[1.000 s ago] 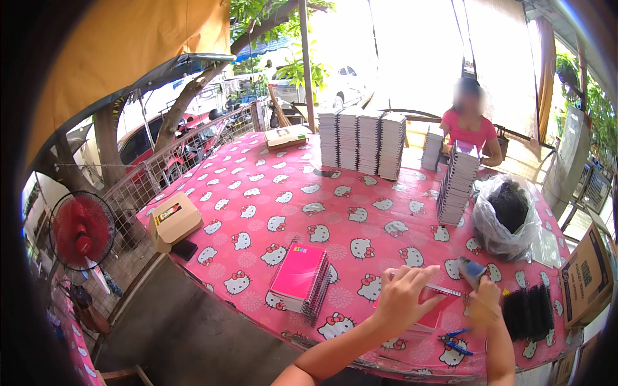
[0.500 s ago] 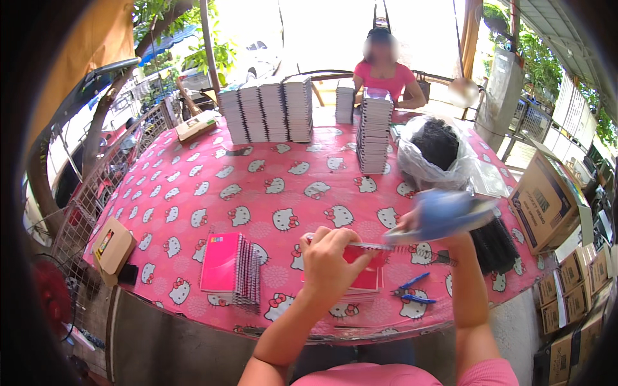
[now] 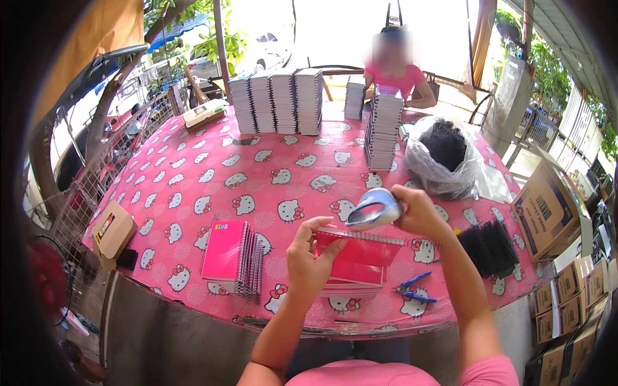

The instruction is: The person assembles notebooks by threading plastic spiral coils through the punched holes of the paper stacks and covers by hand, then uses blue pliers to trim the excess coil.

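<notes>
My left hand (image 3: 310, 256) grips a pink notebook (image 3: 364, 248) by its left end, thumb on the cover and fingers behind. A wire coil runs along the notebook's raised top edge. In my right hand (image 3: 417, 211) is a blue and pale grey slipper (image 3: 374, 210), held just above the coil edge; whether it touches the coil, I cannot tell. Beneath the notebook lies a pile of pink notebooks (image 3: 353, 291). Blue-handled pliers (image 3: 415, 287) rest to its right. A stack of coil-bound pink notebooks (image 3: 225, 252) stands to the left.
Tall notebook stacks (image 3: 277, 103) line the far side, with another stack (image 3: 384, 132) nearer. A plastic bag of black coils (image 3: 444, 154) and more black coils (image 3: 490, 248) lie right. A person (image 3: 399, 77) sits opposite. Cardboard boxes (image 3: 547, 206) flank the table's right edge; a small box (image 3: 114, 231) sits left.
My right hand has swung the slipper from the right to above the notebook's coil edge. The notebook in my left hand has tilted so its cover shows more.
</notes>
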The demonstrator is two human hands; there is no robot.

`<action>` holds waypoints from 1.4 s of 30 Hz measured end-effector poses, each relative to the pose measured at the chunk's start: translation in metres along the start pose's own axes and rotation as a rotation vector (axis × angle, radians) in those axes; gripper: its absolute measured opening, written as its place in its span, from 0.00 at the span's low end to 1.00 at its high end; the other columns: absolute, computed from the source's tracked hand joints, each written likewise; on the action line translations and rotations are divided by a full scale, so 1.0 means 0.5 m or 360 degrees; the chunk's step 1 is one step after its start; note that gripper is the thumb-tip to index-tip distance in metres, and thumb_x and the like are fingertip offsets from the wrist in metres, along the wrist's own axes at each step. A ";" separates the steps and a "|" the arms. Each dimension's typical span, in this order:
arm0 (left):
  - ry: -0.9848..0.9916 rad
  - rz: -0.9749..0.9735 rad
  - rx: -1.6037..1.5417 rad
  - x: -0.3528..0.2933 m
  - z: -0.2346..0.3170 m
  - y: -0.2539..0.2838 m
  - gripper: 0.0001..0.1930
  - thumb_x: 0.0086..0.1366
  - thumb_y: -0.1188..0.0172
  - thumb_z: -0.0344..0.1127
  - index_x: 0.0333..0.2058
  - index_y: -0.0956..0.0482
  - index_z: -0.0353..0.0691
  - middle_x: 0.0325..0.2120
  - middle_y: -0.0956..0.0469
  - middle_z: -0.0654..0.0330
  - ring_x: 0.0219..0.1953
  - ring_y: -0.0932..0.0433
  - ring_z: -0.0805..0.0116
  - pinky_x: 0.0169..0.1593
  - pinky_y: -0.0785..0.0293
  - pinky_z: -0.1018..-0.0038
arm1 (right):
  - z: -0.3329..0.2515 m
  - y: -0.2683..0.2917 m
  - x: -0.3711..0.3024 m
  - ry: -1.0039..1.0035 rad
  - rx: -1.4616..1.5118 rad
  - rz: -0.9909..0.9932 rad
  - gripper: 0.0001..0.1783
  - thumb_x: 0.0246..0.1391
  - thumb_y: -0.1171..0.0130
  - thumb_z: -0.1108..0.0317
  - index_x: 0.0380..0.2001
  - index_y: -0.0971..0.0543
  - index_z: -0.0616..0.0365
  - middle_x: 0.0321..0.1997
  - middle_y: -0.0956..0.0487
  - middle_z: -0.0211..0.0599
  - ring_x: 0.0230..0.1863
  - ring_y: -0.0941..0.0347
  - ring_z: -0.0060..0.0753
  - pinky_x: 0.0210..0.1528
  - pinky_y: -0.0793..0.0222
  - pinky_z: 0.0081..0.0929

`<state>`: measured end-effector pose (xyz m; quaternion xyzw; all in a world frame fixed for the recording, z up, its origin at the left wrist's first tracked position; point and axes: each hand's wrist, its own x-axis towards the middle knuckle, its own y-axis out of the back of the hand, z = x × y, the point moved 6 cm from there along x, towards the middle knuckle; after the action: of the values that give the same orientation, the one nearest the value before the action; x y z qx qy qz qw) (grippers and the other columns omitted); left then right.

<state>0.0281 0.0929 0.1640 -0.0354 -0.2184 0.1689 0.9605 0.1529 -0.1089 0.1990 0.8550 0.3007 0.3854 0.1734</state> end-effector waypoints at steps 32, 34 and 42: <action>-0.0982 -0.0613 0.0812 -0.112 0.050 -0.027 0.15 0.46 0.38 0.19 0.36 0.22 0.36 0.36 0.20 0.55 0.36 0.22 0.56 0.41 0.26 0.64 | 0.040 -0.091 -0.499 -0.1072 -0.1046 -0.0082 0.41 0.40 0.31 0.52 0.55 0.36 0.57 0.69 0.46 0.51 0.71 0.55 0.60 0.68 0.61 0.57; -0.0918 -0.0584 0.0895 -0.105 0.053 -0.038 0.17 0.45 0.39 0.18 0.38 0.20 0.36 0.38 0.20 0.54 0.38 0.22 0.58 0.41 0.25 0.67 | 0.030 -0.096 -0.472 -0.0888 -0.1108 0.0010 0.40 0.42 0.32 0.50 0.54 0.35 0.57 0.62 0.38 0.49 0.66 0.46 0.52 0.64 0.57 0.59; -0.0884 -0.0388 0.0809 -0.091 0.058 -0.031 0.14 0.44 0.25 0.25 0.27 0.23 0.34 0.31 0.19 0.52 0.33 0.20 0.60 0.36 0.24 0.70 | -0.178 -0.108 -0.291 -0.0661 -0.0333 0.0452 0.22 0.45 0.33 0.59 0.42 0.25 0.56 0.43 0.26 0.42 0.45 0.29 0.46 0.49 0.35 0.42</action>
<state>-0.0183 0.0629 0.1738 0.2768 -0.4237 0.1055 0.8560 -0.0117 -0.1565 0.1471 0.9267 0.0942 0.2512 0.2630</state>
